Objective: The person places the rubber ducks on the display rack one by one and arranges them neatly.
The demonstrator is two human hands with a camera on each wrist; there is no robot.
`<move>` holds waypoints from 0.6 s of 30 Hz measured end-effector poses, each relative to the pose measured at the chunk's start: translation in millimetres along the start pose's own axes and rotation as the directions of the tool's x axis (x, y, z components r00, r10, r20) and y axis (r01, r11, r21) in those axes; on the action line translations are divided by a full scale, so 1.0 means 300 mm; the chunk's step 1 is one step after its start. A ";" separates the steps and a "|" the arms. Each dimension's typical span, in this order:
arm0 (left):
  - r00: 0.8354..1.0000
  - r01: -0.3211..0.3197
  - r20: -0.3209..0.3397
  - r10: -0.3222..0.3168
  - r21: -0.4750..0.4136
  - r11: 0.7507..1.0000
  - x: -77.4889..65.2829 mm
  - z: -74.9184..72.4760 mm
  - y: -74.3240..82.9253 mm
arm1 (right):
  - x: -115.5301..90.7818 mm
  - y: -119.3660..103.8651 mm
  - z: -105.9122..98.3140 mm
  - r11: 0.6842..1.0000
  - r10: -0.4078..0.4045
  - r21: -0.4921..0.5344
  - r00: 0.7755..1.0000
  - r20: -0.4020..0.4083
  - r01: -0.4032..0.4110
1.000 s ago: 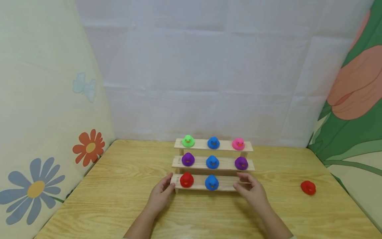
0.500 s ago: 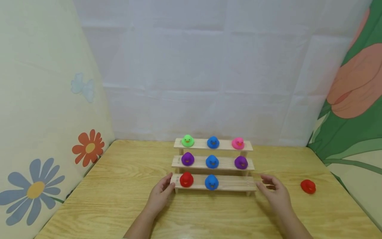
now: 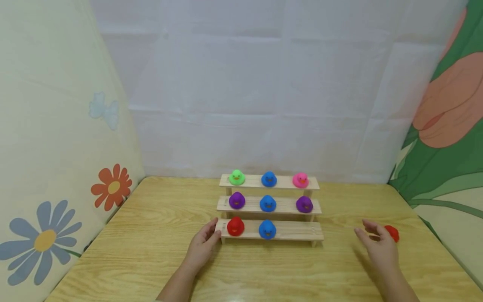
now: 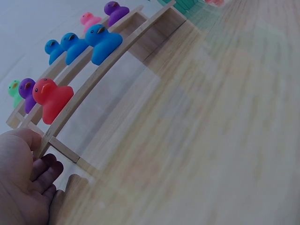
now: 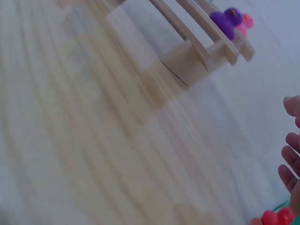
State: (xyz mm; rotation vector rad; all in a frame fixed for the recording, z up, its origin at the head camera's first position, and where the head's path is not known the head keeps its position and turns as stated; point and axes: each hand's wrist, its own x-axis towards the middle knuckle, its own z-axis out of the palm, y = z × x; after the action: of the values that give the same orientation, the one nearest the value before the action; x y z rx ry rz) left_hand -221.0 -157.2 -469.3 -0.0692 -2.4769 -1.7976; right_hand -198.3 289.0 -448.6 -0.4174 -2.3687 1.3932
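A three-tier wooden display rack point(image 3: 294, 231) holds rubber ducks in rows. On its bottom tier sit a red duck point(image 3: 235, 226) and a blue duck point(image 3: 267, 229); the right end of that tier is bare. My left hand point(image 3: 201, 247) holds the left end of the bottom tier, thumb and fingers about its corner, as the left wrist view point(image 4: 21, 173) also has it. My right hand point(image 3: 381, 249) is above the table with loosely bent fingers and nothing in them. Just beyond it lies a loose red duck point(image 3: 393, 233), partly hidden by the hand.
The middle tier carries a purple duck point(image 3: 237, 200), a blue duck point(image 3: 268, 204) and another purple duck point(image 3: 304, 204). On top are a green duck point(image 3: 237, 177), a blue duck point(image 3: 269, 179) and a pink duck point(image 3: 300, 180). A white cloth point(image 3: 264, 84) hangs behind the wooden table point(image 3: 158, 218).
My right hand has moved right, from the bottom tier's right end across the table to the loose red duck. My left hand has stayed at the rack.
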 end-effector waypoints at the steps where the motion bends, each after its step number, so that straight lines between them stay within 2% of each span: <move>1: 1.000 -0.001 -0.001 0.001 0.000 1.000 0.000 0.000 0.000 | 0.004 0.008 -0.010 1.000 0.000 -0.010 1.000 -0.010 0.000; 5: 1.000 -0.001 -0.003 0.001 0.006 1.000 -0.001 0.000 0.003 | 0.020 0.036 -0.046 0.999 -0.013 -0.040 0.997 -0.070 0.010; 11: 1.000 0.006 -0.005 -0.006 0.003 1.000 -0.001 0.000 0.008 | 0.044 0.063 -0.087 0.994 0.013 -0.101 0.991 -0.131 -0.026; 18: 1.000 0.008 -0.003 -0.008 0.001 1.000 -0.002 0.000 0.004 | 0.068 0.083 -0.117 0.995 0.065 -0.059 0.981 -0.181 -0.077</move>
State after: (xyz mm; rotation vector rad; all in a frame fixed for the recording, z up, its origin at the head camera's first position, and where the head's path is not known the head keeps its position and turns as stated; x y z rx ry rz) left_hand -220.3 -156.9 -468.3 -0.0570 -2.4794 -1.7982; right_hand -199.1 336.6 -451.4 -0.6242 -2.2777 1.2529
